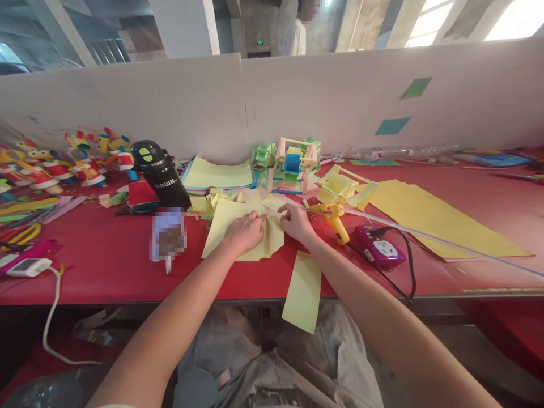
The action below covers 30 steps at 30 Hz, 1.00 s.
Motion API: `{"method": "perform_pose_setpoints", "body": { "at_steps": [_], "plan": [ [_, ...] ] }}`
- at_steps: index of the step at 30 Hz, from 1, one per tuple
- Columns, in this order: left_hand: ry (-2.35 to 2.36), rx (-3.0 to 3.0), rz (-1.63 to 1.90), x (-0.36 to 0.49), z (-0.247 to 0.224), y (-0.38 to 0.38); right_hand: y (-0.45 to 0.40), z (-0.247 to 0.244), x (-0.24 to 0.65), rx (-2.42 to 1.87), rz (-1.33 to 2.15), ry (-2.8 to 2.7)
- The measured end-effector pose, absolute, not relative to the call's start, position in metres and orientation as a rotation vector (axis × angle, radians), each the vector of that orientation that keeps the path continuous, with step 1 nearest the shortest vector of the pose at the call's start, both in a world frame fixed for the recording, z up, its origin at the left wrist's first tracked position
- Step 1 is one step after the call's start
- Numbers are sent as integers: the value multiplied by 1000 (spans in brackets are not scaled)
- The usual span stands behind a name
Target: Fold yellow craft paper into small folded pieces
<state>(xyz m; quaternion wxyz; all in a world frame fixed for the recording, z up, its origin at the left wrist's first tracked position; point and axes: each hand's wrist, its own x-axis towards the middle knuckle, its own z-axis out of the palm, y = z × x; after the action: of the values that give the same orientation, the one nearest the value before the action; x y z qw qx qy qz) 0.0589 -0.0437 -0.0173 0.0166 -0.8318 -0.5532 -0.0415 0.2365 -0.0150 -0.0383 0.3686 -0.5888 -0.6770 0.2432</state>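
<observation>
A pale yellow sheet of paper lies on the red table in front of me, with a folded piece of yellow paper on its right part. My left hand rests on the sheet, its bent fingers pressing at the fold. From the other side, my right hand pinches the far right edge of the folded paper. Its fingertips are partly hidden. Just right of that hand lies a yellow glue gun. Nearer me, a loose yellow strip overhangs the table edge.
A black flask stands left, near colourful paper figures. Behind my hands is a paper wheel model. To the right are a purple power socket with a cable and large yellow sheets. A white partition borders the back.
</observation>
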Motion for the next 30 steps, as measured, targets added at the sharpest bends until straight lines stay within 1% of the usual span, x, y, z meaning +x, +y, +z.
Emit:
{"method": "perform_pose_setpoints", "body": {
  "at_steps": [4, 6, 10, 12, 14, 16, 18, 21, 23, 27, 30],
  "plan": [
    [-1723, -2584, -148, 59, -17, -44, -16, -40, 237, -1488, 613, -1727],
    [-1722, -2587, -161, 59, -18, -44, -18, -40, 239, -1409, 634, -1690],
    [-1740, -2603, -212, 57, -22, -42, -23, -37, 240, -1064, 900, -1566],
    [-1795, -2628, -287, 54, -24, -40, -26, -35, 237, -973, 1024, -1567],
    [-1895, -2677, -436, 51, -25, -37, -30, -34, 233, -913, 1062, -1640],
    [-2006, -2730, -671, 48, -26, -33, -34, -34, 229, -903, 1024, -1750],
    [-2087, -2745, -1008, 45, -26, -29, -38, -35, 227, -906, 977, -1867],
    [-2138, -2609, -1555, 42, -26, -24, -40, -36, 227, -917, 906, -2002],
    [-2180, -2529, -1693, 41, -27, -21, -40, -36, 228, -899, 887, -2030],
    [-2211, -2522, -1758, 39, -27, -20, -37, -34, 228, -981, 858, -1809],
    [-2207, -2487, -2046, 40, -21, -23, -36, -30, 230, -1105, 902, -1633]
  ]
}}
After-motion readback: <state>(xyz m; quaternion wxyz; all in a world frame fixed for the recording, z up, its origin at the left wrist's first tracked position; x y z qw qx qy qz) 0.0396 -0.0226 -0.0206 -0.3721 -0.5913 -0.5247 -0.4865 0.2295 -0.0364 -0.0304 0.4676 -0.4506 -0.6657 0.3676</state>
